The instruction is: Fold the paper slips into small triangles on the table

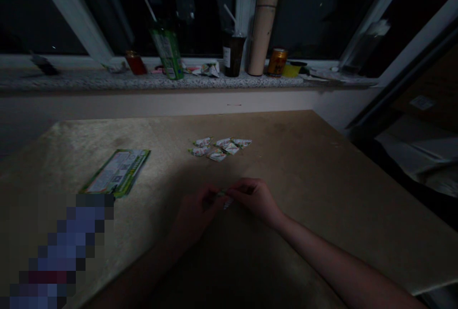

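Observation:
My left hand (195, 213) and my right hand (255, 199) meet above the near middle of the tan table (322, 170). Both pinch a small folded piece of printed paper (226, 200) between their fingertips. Farther out on the table lies a cluster of several small folded paper pieces (220, 148) with the same green and white print. A flat stack of green printed sheets (117, 171) rests to the left. The scene is dim, so the fold in my fingers is hard to make out.
A stone window sill (89, 80) behind the table carries a green carton with a straw (167, 51), a dark cup with a straw (233, 54), a tall beige tube (263, 35), a gold can (277, 62) and a red can (135, 62). A pixelated patch covers the lower left.

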`<action>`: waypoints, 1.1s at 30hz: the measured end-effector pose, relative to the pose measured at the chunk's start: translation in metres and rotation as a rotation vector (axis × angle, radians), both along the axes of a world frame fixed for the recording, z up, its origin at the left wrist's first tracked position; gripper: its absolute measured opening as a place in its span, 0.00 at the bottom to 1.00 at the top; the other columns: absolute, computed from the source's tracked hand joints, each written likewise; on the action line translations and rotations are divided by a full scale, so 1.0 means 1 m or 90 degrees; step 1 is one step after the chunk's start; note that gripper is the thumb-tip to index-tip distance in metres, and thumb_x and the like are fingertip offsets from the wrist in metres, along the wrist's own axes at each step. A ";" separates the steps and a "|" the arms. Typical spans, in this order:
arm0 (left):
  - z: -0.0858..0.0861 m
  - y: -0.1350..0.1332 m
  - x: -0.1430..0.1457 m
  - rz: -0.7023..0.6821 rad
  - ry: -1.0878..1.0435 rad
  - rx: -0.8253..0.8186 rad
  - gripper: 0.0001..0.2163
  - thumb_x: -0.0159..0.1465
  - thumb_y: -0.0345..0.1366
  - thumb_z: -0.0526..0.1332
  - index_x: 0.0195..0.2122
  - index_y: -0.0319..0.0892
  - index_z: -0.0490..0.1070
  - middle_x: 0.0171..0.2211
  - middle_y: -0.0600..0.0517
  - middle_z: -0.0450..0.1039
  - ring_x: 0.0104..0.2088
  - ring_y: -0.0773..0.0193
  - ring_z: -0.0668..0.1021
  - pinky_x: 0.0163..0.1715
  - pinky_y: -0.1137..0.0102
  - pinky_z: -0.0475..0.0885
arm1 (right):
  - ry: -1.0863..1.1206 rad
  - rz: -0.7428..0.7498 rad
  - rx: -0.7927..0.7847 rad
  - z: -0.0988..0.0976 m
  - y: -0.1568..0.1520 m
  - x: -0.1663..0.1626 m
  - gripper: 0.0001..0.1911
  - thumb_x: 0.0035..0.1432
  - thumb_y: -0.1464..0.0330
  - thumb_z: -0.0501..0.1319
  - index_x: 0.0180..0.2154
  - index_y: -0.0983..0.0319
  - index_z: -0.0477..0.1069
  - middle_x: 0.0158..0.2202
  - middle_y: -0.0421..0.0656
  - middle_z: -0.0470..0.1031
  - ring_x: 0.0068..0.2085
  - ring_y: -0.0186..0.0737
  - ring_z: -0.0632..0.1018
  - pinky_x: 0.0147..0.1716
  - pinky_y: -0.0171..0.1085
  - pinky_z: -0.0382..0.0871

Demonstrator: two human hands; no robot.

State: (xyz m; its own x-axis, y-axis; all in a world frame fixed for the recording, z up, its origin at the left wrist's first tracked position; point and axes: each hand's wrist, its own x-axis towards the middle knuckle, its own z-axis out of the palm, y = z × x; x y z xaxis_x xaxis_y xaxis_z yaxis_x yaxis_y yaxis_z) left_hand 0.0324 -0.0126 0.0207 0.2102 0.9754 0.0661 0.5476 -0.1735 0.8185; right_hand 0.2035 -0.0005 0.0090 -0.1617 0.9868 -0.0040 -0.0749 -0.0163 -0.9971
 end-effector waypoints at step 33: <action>0.003 0.007 0.004 0.194 -0.307 -0.180 0.14 0.51 0.47 0.66 0.30 0.40 0.74 0.31 0.50 0.79 0.33 0.57 0.79 0.31 0.70 0.72 | 0.029 -0.127 -0.032 -0.002 0.005 0.004 0.06 0.44 0.65 0.67 0.23 0.61 0.76 0.22 0.39 0.76 0.24 0.34 0.73 0.24 0.32 0.64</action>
